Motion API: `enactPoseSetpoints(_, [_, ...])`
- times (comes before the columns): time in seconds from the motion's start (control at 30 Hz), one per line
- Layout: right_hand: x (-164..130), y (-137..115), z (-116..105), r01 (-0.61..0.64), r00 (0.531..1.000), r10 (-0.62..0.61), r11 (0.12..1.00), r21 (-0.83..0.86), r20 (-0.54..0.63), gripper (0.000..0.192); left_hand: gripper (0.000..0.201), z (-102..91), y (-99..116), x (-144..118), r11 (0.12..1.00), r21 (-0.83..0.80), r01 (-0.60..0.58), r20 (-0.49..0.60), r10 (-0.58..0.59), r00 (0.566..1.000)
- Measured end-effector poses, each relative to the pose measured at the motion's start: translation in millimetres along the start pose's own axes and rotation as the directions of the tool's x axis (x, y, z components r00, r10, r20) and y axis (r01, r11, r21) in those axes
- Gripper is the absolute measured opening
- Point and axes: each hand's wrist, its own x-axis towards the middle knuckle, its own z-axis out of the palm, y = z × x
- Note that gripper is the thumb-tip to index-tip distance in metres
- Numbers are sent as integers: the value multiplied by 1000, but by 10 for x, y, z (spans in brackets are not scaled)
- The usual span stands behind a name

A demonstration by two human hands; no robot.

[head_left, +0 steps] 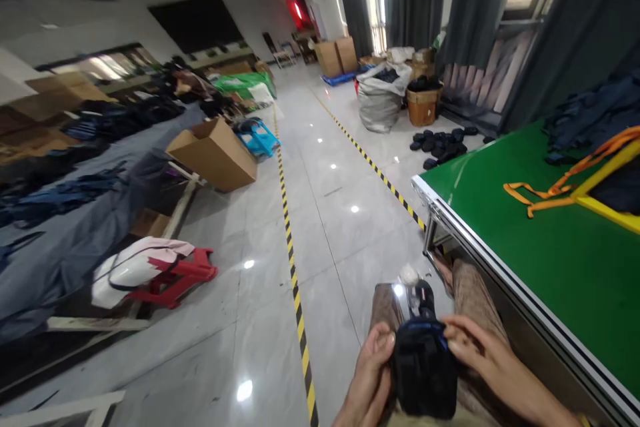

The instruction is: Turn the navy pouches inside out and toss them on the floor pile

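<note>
A small black fabric piece with a blue edge, like a pouch or cap, is held up over my lap. At its left side my left hand pinches the edge between thumb and fingers. My right hand has its fingers closed on the blue-trimmed upper right edge. Just beyond the fabric is a dark and shiny object, partly covered and too blurred to name. Next to it shows a small white fluffy lump. My knees in brown trousers lie behind the hands.
To the right is a green-topped table with orange straps and dark fabric. Black pieces lie on the floor near a grey sack. On the left are a red stool, a cardboard box and a cloth-covered table.
</note>
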Motion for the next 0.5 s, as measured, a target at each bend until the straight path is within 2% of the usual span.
enactPoseSetpoints(0.07, [113,-28,66,69,993,-81,989,-131,-83,56,68,187,29,-56,1000,20,6,-33,-5,999])
enactPoseSetpoints(0.13, [221,45,118,153,978,-181,961,-231,-106,45,68,334,47,-68,999,33,35,-24,-34,999])
enactPoseSetpoints(0.27, [275,245,196,210,953,-260,937,-281,-157,39,60,393,39,-47,996,9,88,-12,-88,996])
enactPoseSetpoints(0.33, [231,269,201,196,955,-244,946,-260,-169,36,56,347,25,-52,993,13,115,-12,-115,993])
enactPoseSetpoints(0.4, [166,235,162,138,976,-165,974,-179,-144,33,54,294,17,-54,991,20,136,-17,-135,991])
enactPoseSetpoints(0.5, [58,129,34,-7,1000,6,997,72,26,37,57,250,21,-33,990,8,141,-38,-141,989])
